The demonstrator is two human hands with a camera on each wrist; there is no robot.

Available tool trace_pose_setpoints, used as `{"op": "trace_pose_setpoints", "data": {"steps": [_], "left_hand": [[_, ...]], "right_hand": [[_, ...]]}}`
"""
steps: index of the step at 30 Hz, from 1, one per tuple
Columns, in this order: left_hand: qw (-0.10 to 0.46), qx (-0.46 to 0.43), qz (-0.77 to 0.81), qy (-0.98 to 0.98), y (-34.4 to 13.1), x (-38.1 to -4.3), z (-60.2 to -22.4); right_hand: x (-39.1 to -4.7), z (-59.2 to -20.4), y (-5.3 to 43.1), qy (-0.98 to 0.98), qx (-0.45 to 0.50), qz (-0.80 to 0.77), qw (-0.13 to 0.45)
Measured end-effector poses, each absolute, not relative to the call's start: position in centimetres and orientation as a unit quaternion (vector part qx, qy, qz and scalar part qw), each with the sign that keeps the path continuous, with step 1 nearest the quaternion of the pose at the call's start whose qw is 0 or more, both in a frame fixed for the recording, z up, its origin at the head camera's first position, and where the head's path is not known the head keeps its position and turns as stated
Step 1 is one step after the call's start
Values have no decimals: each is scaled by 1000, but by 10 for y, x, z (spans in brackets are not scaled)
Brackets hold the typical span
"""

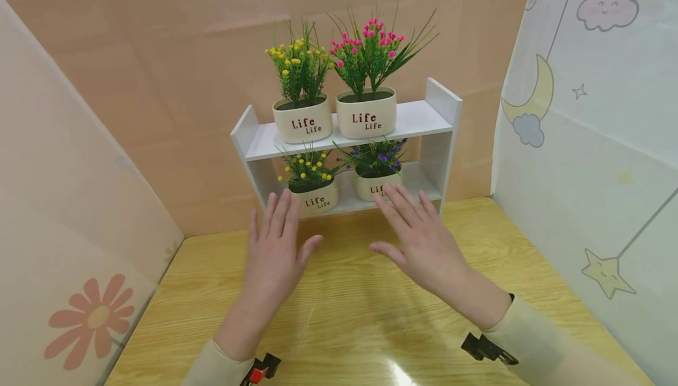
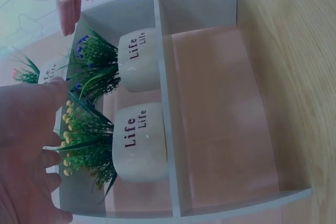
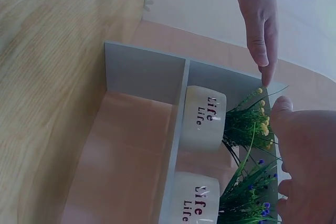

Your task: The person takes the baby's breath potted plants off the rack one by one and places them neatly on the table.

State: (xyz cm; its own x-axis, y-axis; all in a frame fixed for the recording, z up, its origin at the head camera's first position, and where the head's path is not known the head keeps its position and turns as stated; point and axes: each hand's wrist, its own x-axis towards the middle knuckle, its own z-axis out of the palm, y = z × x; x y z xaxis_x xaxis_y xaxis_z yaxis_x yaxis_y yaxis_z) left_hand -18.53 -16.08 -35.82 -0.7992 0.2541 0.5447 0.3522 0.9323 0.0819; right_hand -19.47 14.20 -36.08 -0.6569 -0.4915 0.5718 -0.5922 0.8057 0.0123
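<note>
Both hands hover in front of a white two-tier shelf (image 1: 424,116), palms toward it, holding nothing. My left hand (image 1: 274,250) has its fingers extended and overlaps the lower-left pot (image 1: 322,199) of yellow flowers in the head view. Straight fingers also show on my right hand (image 1: 426,245), its tips over the lower-right pot (image 1: 365,186) with blue-purple flowers. On the top board stand a cream pot (image 1: 303,124) of yellow flowers and, to its right, another cream pot (image 1: 366,116) with pink flowers. All the pots are upright and read "Life".
The shelf stands at the back of a wood-grain table (image 1: 339,315), against a peach cloth backdrop (image 1: 185,80). Pale printed panels rise on the left (image 1: 79,198) and on the right (image 1: 593,139). Below the lower board is an open bay (image 2: 220,114).
</note>
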Motion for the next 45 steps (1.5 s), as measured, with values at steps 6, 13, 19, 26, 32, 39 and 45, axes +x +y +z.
{"op": "trace_pose_setpoints", "data": {"steps": [6,13,19,26,32,39,45], "left_hand": [[279,-148,-87,-945,-168,-186,-348],[285,-144,-86,-944,-173,-187,-337],[290,-144,-79,-943,-174,-191,-327],[305,-143,-80,-938,-176,-197,-315],[328,-151,-87,-928,-179,-204,-307],[336,-148,-84,-926,-184,-214,-299],[337,-148,-76,-927,-187,-224,-294]], "right_hand": [[-198,-351,143,-899,303,101,300],[-200,-338,144,-895,306,100,308],[-204,-327,145,-886,314,110,322],[-209,-314,146,-879,318,112,337],[-213,-303,148,-872,320,108,354],[-220,-287,148,-877,307,97,356],[-225,-271,149,-890,284,85,347]]}}
